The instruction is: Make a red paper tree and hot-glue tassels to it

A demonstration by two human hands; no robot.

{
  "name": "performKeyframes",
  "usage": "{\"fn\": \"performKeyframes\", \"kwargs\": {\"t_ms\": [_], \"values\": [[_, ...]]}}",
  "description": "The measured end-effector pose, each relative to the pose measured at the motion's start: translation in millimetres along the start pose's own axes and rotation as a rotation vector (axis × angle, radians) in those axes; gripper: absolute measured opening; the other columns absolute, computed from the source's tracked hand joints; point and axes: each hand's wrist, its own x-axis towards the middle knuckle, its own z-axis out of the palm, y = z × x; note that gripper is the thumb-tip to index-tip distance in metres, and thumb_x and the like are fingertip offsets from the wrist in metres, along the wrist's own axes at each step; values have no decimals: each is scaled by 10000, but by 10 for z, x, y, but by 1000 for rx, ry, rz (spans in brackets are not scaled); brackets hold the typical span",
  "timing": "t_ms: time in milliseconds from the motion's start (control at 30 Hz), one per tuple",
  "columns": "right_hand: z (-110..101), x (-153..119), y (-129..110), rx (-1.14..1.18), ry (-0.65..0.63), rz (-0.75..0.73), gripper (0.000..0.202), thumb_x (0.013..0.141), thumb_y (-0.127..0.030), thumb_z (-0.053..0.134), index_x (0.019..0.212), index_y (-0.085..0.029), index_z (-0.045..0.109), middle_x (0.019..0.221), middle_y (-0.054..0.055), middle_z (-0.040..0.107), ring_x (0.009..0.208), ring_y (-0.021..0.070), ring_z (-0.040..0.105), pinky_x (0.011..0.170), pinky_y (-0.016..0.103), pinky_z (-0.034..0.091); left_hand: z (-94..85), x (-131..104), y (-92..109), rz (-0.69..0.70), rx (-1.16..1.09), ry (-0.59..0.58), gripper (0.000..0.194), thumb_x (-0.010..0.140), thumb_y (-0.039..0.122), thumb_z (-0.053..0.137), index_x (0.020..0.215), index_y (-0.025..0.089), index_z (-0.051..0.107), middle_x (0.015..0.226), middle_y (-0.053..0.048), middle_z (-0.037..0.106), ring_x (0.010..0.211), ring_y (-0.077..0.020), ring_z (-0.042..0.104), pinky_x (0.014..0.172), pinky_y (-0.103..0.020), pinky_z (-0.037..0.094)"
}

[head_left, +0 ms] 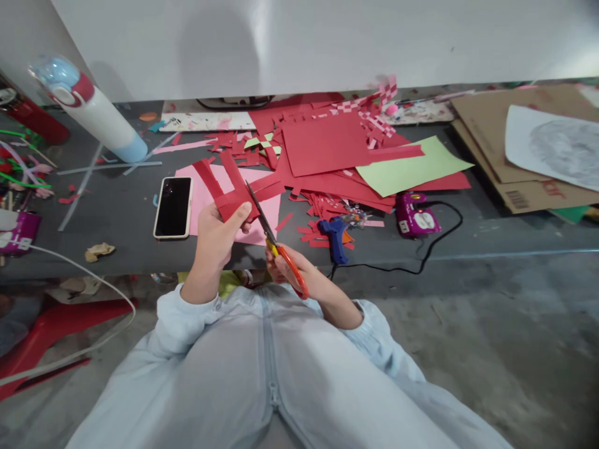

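Red paper [230, 204], uncut at its base, strips [206, 176] splaying toward 11 o'clock. Left grip [216, 232] pinches it; right grip [283, 265] holds orange-handled scissors [271, 238].

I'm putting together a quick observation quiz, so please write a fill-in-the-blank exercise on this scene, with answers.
1. The right hand holds ____ with an orange handle.
2. The left hand grips cut paper coloured ____.
3. The glue gun has a body coloured ____.
4. In the picture, the phone lies to the ____ of the glue gun.

Missing words: scissors; red; blue; left.
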Motion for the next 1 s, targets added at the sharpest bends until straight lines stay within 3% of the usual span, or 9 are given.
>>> {"fn": "performKeyframes", "kwargs": {"t_ms": [1000], "values": [[21, -32, 33, -16, -18, 30, 508, 841, -716, 588, 873, -247, 397, 682, -75, 308, 552, 81, 233, 506, 273, 189, -19, -41, 82, -70, -37, 4, 400, 597, 418, 897, 707, 140, 631, 557, 32, 614, 428, -44, 529, 415, -151, 448]]}}
